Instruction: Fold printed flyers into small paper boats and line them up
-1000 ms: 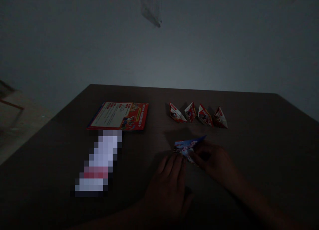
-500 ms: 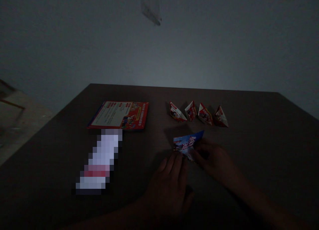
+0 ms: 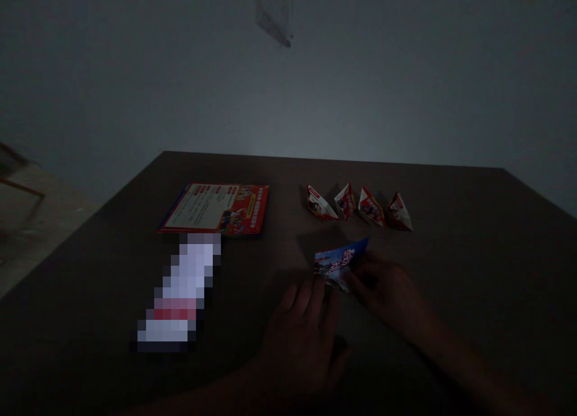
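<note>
A folded sheet of printed paper [image 3: 334, 263], blue with white lettering, stands partly raised off the table in front of me. My right hand [image 3: 383, 287] pinches its right side between thumb and fingers. Lying palm down, my left hand [image 3: 302, 332] has its fingers stretched out, with the fingertips at the paper's lower left edge. Whether they press on the paper is hard to tell in the dim light. Behind the paper, several small folded paper shapes in red and white stand in a row, the leftmost paper shape [image 3: 321, 204] nearest the middle.
A stack of printed red and white leaflets [image 3: 211, 208] lies at the left on the dark wooden table [image 3: 270, 169]. Nearer me is a bright, pixelated rectangular thing [image 3: 184, 284]. A pale wall [image 3: 360, 91] rises behind the table.
The fingers of my left hand have shifted slightly left and spread a little. The paper's upper edge sits marginally lower, and my right hand keeps its pinch.
</note>
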A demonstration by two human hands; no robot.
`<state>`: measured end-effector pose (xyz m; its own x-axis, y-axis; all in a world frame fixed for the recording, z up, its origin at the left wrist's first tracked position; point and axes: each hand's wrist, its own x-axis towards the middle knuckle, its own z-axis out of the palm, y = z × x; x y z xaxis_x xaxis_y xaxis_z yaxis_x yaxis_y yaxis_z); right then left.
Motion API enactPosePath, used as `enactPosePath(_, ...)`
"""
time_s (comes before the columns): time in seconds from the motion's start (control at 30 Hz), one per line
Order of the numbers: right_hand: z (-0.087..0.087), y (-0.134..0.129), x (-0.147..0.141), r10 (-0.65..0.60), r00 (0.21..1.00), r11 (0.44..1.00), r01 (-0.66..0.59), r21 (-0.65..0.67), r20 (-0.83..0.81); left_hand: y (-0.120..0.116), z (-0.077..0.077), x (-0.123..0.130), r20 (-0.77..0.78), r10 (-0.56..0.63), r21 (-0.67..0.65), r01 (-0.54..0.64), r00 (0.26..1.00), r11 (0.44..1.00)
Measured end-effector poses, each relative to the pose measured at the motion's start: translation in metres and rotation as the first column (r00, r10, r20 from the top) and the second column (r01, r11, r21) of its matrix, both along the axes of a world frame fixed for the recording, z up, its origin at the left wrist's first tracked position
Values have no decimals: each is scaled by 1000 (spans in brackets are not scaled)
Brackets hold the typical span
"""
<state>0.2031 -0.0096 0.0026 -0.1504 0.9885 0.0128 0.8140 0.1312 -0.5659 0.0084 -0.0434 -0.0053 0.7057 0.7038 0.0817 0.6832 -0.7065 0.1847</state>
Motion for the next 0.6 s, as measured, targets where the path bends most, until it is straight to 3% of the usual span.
enactPosePath(0.6, -5, -1, 0, -45, 990, 999, 44, 9, 132, 1, 1, 1, -5, 89, -27, -89, 996, 996)
